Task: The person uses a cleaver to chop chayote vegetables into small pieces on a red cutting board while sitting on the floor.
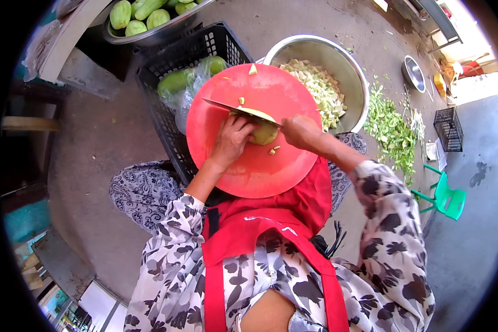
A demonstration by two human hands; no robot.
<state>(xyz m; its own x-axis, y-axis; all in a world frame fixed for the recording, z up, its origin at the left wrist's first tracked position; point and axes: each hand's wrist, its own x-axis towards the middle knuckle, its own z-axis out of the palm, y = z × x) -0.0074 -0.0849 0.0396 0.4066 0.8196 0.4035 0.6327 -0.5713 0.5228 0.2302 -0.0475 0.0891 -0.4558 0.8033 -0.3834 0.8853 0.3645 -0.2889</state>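
Note:
A round red cutting board (253, 174) lies before me, partly over a black crate. On it my left hand (233, 139) presses on a pale green peeled vegetable (265, 133), fingers bent close to the blade. My right hand (302, 132) grips the handle of a knife (236, 108), whose blade lies across the vegetable and points to the upper left. Small cut bits (252, 69) are scattered on the board. Beyond the board's right edge, a large steel bowl (360, 83) holds diced pale vegetable (330, 99).
The black plastic crate (157, 120) holds green vegetables (176, 83) and a clear plastic bag. A metal basin (149, 38) of peeled vegetables stands at upper left. Leafy greens (392, 133) lie on the floor at right, near a green plastic chair (448, 199) and a small metal bowl (414, 74).

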